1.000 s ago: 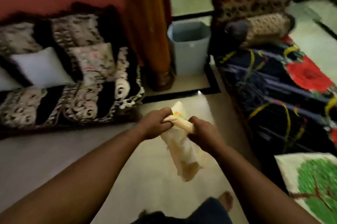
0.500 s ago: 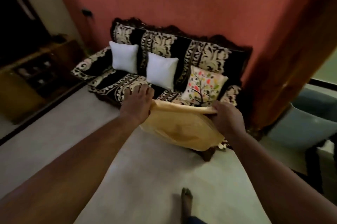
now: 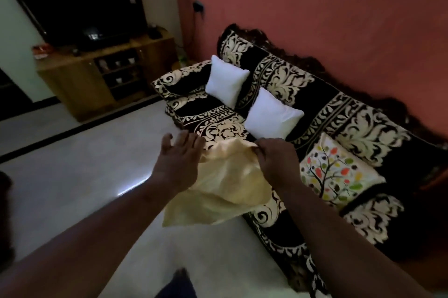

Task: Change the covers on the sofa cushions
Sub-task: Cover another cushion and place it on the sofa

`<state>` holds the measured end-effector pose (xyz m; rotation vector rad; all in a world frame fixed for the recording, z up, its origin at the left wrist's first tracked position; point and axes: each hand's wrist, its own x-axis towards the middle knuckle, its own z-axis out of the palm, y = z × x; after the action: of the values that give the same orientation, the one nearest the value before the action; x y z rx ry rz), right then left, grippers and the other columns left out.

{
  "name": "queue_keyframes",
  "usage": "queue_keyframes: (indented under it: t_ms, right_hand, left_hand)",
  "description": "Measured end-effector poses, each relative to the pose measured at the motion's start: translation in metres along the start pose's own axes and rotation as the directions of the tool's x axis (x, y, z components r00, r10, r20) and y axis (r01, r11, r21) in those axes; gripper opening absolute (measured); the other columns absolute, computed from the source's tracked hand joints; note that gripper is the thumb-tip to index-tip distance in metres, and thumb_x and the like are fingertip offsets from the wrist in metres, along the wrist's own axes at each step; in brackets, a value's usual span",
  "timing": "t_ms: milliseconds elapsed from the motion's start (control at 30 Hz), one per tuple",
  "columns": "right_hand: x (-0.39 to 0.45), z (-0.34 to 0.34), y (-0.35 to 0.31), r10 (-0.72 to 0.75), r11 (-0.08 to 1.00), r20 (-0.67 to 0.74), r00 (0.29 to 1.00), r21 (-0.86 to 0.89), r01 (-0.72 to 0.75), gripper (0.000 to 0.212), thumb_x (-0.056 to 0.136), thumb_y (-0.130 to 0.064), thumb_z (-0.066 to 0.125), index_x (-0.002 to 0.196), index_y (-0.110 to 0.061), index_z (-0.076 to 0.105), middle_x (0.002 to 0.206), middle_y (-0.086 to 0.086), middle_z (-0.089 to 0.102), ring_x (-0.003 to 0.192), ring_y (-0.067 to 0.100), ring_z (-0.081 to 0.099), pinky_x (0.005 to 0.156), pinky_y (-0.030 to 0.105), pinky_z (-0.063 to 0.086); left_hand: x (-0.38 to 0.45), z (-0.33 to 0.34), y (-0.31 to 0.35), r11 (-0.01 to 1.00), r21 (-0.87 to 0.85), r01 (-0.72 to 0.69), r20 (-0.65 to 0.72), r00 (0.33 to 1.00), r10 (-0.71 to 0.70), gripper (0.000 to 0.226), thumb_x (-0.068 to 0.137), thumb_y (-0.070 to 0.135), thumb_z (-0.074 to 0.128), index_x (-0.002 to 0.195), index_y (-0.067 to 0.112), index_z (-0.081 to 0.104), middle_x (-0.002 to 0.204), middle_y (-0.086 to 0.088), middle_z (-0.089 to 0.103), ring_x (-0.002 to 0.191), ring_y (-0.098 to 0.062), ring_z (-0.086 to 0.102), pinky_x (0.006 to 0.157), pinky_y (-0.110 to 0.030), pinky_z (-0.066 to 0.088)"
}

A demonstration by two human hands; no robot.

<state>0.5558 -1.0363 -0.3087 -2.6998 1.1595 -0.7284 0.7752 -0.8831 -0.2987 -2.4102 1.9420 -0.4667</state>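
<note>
Yellow satin cover [image 3: 225,183] hung from our right hand [image 3: 275,160], fingers pinched on its top edge. Our left hand [image 3: 178,160] sat at the cover's other side, fingers spread and straight, gripping nothing we could see. Cover mouth ran left-right between both hands, body drooping toward the floor [image 3: 84,176]. Nearest bare white cushion [image 3: 272,115] lay just beyond the right hand on the sofa [image 3: 363,132], long diagonal tilted; second white cushion [image 3: 226,80] further back-left. We judged the right hand closer for the reach.
</note>
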Motion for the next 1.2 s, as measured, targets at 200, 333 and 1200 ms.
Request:
queue_keyframes:
  t_ms: [200,333,1200]
  right_hand:
    - [0.105,0.082,-0.033,-0.209,0.976,-0.071,0.975,0.05,0.213,0.016,0.085,-0.026,0.07,0.101,-0.03,0.072,0.098,-0.011,0.073,0.103,0.022,0.06,0.093,0.046,0.042]
    - [0.174,0.127,-0.039,-0.145,0.986,-0.185,0.972,0.057,0.158,0.024,0.087,-0.034,0.064,0.109,-0.028,0.071,0.118,-0.003,0.067,0.116,0.028,0.057,0.1,0.052,0.039]
    - [0.431,0.385,0.282,0.547,0.642,0.636,0.545,0.099,-0.76,0.066,0.088,-0.063,0.065,0.138,-0.023,0.049,0.124,0.009,0.064,0.115,0.03,0.06,0.093,0.04,0.049]
  left_hand:
    - [0.096,0.041,-0.02,0.905,-0.363,0.22,0.296,0.949,-0.112,0.097,0.078,0.06,0.066,0.156,0.03,0.017,0.138,-0.003,0.058,0.13,-0.028,0.053,0.107,-0.051,0.036]
    - [0.169,0.088,-0.062,0.713,-0.606,0.351,0.318,0.929,-0.187,0.019,0.092,0.036,0.057,0.108,0.027,0.063,0.101,-0.001,0.072,0.096,-0.027,0.067,0.074,-0.035,0.051]
    - [0.522,0.324,-0.077,-0.121,-0.467,0.876,0.86,0.417,-0.295,0.031,0.098,0.046,0.06,0.111,0.021,0.073,0.1,-0.006,0.076,0.091,-0.028,0.072,0.086,-0.047,0.06]
